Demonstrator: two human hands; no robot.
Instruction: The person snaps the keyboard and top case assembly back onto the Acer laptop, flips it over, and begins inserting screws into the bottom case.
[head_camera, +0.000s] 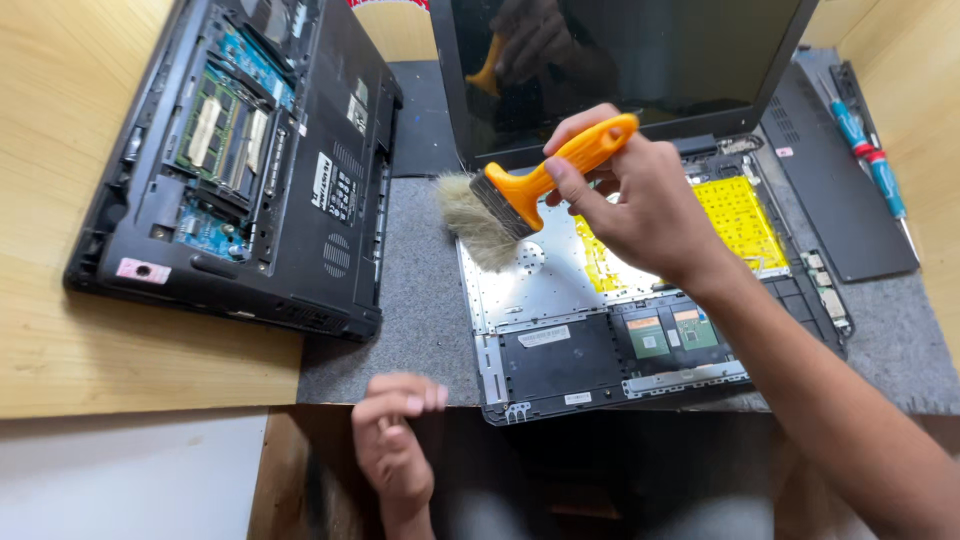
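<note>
At centre of head view: right hand closed around orange handle of paintbrush, bristles splayed against upper left corner of opened laptop base. Keyboard removed from that base; silver metal plate exposed, yellow film over right part, small green boards near front edge. Dark screen hinged upright behind, reflecting hand and brush.

Lower left of same view: left hand below front edge of surface, fingers loosely curled, holding nothing, touching nothing visible.

Left of same view: second laptop lying underside up, cover off, memory sticks and circuit board bare, partly on grey mat. Far right: blue screwdriver beside detached black panel.

Risk, as judgement only: bristles look dry and synthetic or natural, cannot tell which; static from brushing may harm bare boards. Loosened dust may drift onto open second laptop just beside. Hard pressure may snag bristles in plate perforations. Base overhangs mat's front edge slightly; unsupported by left hand, may slide under a firm stroke.
</note>
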